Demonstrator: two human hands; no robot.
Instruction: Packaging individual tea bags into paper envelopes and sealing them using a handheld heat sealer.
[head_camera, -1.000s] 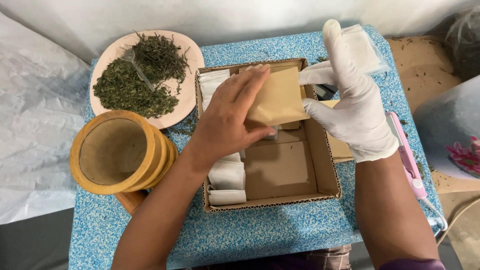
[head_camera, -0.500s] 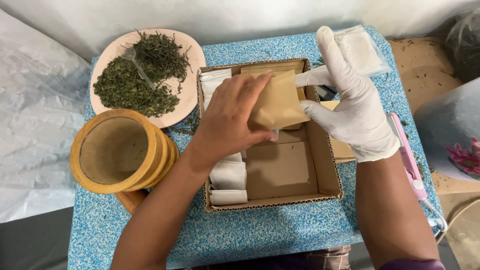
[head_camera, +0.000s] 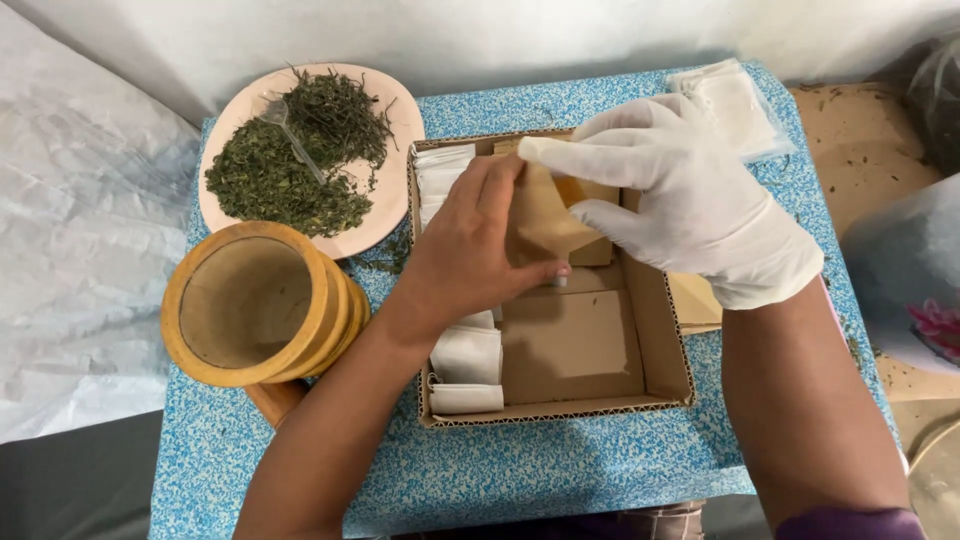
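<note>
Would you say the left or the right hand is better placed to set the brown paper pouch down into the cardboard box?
Probably the left hand: it grips the brown paper pouch directly over the cardboard box, while the gloved right hand only pinches its top.

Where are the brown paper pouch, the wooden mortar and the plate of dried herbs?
Brown paper pouch (head_camera: 545, 215), head view, on its flat face between the two hands.
Wooden mortar (head_camera: 245, 302), head view, on its hollow inside.
Plate of dried herbs (head_camera: 395, 100), head view, on its bare pink rim.
</note>
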